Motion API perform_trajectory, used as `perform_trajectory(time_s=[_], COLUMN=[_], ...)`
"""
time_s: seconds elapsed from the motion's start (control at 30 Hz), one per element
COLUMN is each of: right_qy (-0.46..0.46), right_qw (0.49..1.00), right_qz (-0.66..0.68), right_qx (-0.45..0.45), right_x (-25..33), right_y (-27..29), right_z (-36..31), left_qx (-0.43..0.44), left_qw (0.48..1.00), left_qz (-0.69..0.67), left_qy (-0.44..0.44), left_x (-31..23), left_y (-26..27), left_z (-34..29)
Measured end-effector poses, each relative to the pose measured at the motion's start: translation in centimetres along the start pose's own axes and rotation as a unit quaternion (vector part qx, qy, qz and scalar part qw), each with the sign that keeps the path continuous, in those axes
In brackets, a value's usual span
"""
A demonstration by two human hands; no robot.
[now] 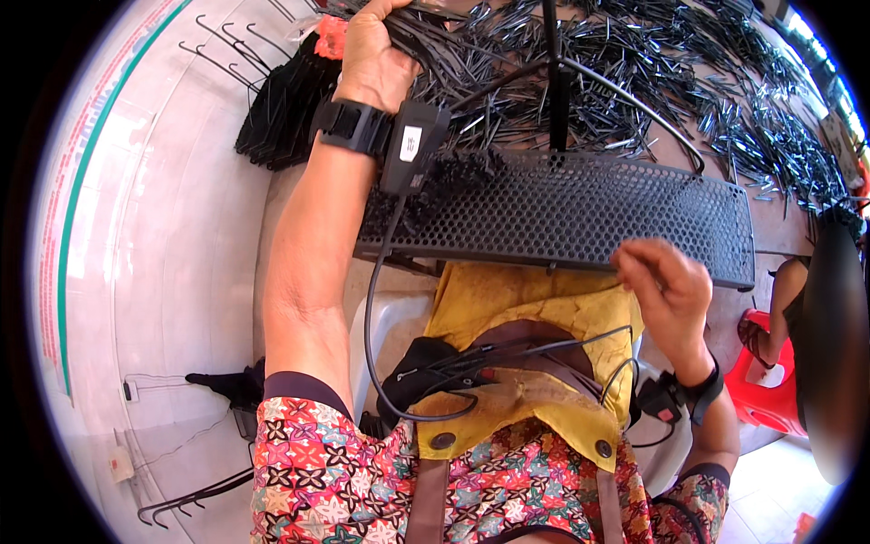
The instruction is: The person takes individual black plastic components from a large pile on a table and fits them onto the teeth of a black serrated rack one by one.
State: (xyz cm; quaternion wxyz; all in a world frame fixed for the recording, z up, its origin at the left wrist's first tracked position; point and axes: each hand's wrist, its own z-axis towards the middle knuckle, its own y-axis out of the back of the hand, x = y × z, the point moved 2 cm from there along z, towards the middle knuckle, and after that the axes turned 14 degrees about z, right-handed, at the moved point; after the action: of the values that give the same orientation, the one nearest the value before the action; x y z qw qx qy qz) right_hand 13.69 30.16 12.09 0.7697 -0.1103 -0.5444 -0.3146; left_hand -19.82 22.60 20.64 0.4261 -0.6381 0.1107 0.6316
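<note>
My left hand [373, 54] reaches far forward at the top edge, beside a bundle of thin black strips [421, 41]. Most of its fingers are cut off by the frame, so its grip is hidden. Below that wrist lies a black perforated rack [562, 204], with short dark pieces [435, 186] clustered in the holes at its left end. Near the rack's front right edge is my right hand [671, 286], its fingers curled and the thumb and forefinger pinched together. Whatever the pinch holds, if anything, is too small to make out.
Loose glossy black strips [634, 82] cover the tabletop behind the rack. A black upright post [556, 100] with curved arms stands behind it. Dark items hang [290, 109] by wire hooks on the left. A person's hand [750, 335] and a red stool [770, 390] are at right.
</note>
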Motion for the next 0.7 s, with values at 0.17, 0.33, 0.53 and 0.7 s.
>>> perform_trajectory(time_s=[0.17,0.33,0.53,0.7], right_qy=[0.01,0.191,0.02,0.016], right_qw=[0.996,0.979,0.996,0.997], right_qz=[0.078,-0.055,0.064,-0.045], right_qx=[-0.043,-0.043,0.066,0.062], right_x=[0.7,1.6,0.2,-4.1], right_y=[-4.1,-6.8,-8.3,-4.8], right_z=[2.2,2.5,-2.7,-5.6], left_qx=[0.039,0.06,0.028,0.021], left_qw=[0.997,0.988,0.977,0.976], left_qz=[-0.043,-0.126,-0.185,-0.15], left_qy=[0.043,0.062,0.105,0.155], left_x=[0.8,3.6,8.6,9.2], left_y=[3.8,3.8,4.2,5.1], left_z=[-5.2,-12.1,-18.4,-23.2])
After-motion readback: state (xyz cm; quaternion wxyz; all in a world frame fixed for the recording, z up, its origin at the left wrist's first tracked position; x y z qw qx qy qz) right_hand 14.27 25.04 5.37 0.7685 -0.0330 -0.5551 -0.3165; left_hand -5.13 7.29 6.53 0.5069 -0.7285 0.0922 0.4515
